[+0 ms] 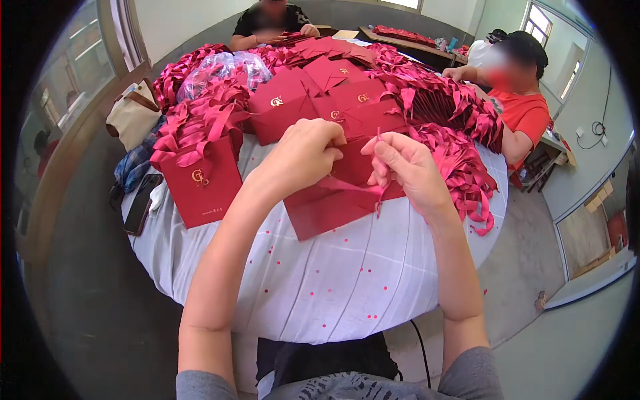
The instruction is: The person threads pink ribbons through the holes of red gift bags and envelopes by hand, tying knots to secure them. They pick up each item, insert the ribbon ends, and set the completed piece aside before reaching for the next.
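Closest to the wearer, the edge of the round table (333,287) curves across, covered in a white cloth dotted with tiny red specks. On it, right under both forearms, lies a red paper bag (327,208), flat and slightly askew, its top edge up beneath the knuckles. The left hand (303,157) is curled tight over that top edge, fingers folded in and gripping the bag; whether it also pinches the ribbon I cannot tell from here. The right hand (403,170) sits just beside it, to the right, thumb and fingers closed on a thin ribbon (353,185), which runs low across the face of the bag between the two hands, with one end poking up above the fingertips. The hands are close together but not touching.

To the left stands an upright bag (200,180) with a gold mark and a bow of ribbon at its top, and a dark phone (140,203) lies at the table's rim beside it. To the right a heap of loose ribbons (463,170) spills towards the edge. Further back is a spread of flat bags (320,87), then a clear plastic sack (220,67) and a beige handbag (132,117) at the left. A person in an orange top (527,110) sits at the right side, and another in black (270,23) at the far end
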The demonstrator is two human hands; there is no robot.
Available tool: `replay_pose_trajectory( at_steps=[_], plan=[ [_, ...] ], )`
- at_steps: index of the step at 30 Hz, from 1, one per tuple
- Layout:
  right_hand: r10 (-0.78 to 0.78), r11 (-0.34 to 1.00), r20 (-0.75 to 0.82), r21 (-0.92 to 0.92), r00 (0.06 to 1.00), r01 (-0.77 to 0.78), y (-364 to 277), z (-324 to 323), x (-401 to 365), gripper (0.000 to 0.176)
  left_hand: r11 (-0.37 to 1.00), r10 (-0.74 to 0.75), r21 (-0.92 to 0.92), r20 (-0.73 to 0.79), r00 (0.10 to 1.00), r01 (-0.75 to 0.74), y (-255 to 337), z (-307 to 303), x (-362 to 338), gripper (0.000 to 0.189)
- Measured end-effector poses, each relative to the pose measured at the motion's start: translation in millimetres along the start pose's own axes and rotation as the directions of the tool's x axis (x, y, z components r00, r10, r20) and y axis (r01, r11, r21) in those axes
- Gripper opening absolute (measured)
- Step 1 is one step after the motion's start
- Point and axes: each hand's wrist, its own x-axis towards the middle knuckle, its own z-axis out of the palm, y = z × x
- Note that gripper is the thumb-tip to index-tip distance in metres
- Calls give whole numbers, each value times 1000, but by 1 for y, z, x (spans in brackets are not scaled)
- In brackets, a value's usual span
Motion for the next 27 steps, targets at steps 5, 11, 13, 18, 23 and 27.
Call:
replay_pose_trajectory(
  at_steps=[5,11,13,18,23,27],
  plan=[
    [48,963,-45,-264,998,-59,-6,16,-7,18,967,-73,-248,-20,997,66,-3,-8,-10,16],
    [35,907,-111,-414,993,-78,-2,27,-9,18,770,-130,-625,40,991,127,-10,-3,-22,18],
    [29,899,-108,-433,994,-73,-1,27,-9,20,763,-132,-633,42,990,128,-8,-5,-24,18],
    [-55,874,-123,-486,991,-12,-2,29,-11,23,730,-134,-670,57,989,137,-6,-5,-26,19],
    [-84,840,-141,-543,986,-6,1,31,-12,24,759,-126,-632,91,988,155,-4,-5,-26,21],
    [-129,822,-161,-569,978,15,6,32,-12,23,771,-112,-623,70,991,131,-2,-4,-27,21]
  ],
)
